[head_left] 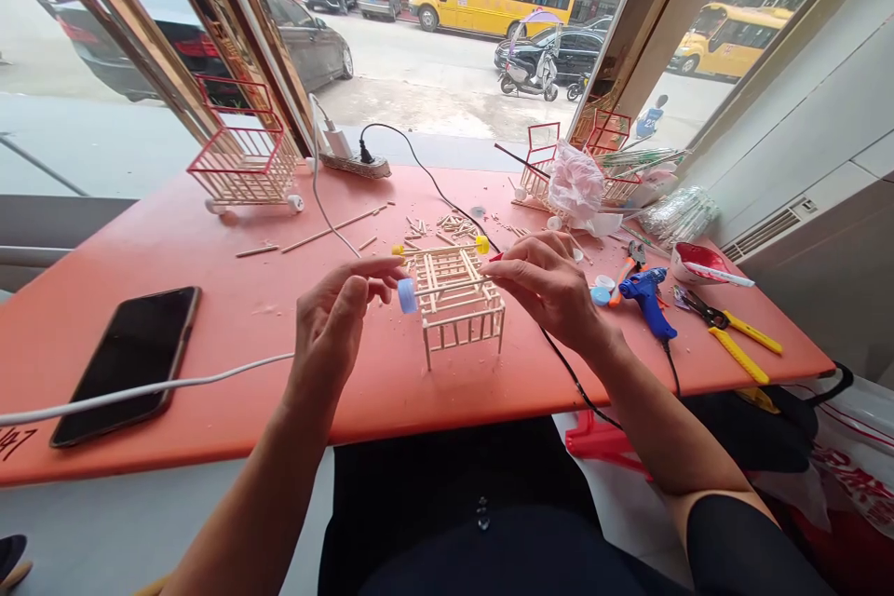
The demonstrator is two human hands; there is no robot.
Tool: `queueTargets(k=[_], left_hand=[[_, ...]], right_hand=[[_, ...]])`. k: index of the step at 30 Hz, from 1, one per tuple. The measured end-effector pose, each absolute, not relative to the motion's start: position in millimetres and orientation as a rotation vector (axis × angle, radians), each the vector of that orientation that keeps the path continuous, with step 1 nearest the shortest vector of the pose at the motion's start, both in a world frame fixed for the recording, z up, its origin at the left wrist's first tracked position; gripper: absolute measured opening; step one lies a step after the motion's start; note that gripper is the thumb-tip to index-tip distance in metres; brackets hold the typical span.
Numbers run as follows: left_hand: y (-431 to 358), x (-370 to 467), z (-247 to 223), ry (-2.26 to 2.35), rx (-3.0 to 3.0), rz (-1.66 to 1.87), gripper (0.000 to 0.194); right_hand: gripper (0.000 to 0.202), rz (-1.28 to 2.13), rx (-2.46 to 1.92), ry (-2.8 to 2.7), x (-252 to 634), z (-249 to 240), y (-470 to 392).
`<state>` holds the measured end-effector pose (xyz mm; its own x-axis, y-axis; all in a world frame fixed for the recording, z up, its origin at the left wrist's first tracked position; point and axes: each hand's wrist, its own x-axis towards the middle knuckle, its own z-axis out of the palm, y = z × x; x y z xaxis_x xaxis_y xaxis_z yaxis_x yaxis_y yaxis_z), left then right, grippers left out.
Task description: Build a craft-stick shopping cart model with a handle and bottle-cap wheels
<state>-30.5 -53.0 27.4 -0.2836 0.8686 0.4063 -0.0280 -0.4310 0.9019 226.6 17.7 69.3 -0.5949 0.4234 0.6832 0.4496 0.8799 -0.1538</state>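
Note:
A small frame of thin wooden sticks (461, 328) stands on the table in front of me, shaped like a tiny cart turned upside down. Yellow caps (481, 245) sit at both ends of its far stick. Across the nearer side lies another wooden stick (453, 287) with a blue bottle cap (406, 296) at its left end. My right hand (551, 284) pinches this stick near its right end. Just left of the blue cap is my left hand (342, 312), fingers stretched out and apart, seemingly holding nothing.
A blue glue gun (649, 303), yellow-handled pliers (730, 331) and a red cup (698, 263) lie at right. A phone (129, 363) and white cable (209, 379) are at left. Finished red-rimmed carts (241, 154), stick offcuts (457, 225) and a power strip (353, 166) stand farther back.

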Motion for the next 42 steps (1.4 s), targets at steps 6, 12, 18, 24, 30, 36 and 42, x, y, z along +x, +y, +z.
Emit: queueTargets(k=[6, 12, 18, 24, 30, 36, 42], left_hand=[[-57, -23, 27, 1.121, 1.583, 1.766, 0.047], [-56, -19, 22, 1.13, 1.606, 1.749, 0.059], [-61, -17, 17, 1.093, 1.562, 1.739, 0.057], [-62, -15, 13, 1.158, 1.555, 1.713, 0.048], [-59, -9, 18, 1.31, 1.562, 1.712, 0.027], [-61, -4, 21, 1.368, 1.497, 1.707, 0.021], [-62, -5, 16, 1.37, 1.391, 1.651, 0.027]], right_hand=[[0.015, -0.104, -0.592, -2.284, 228, 67, 18], [0.016, -0.12, -0.628, -2.298, 228, 68, 18], [0.017, -0.121, -0.581, -2.288, 227, 68, 16], [0.018, -0.091, -0.612, -2.255, 226, 70, 15], [0.014, -0.075, -0.699, -2.161, 222, 70, 17], [0.013, -0.071, -0.667, -2.166, 221, 67, 19], [0.014, -0.038, -0.65, -2.188, 221, 63, 20]])
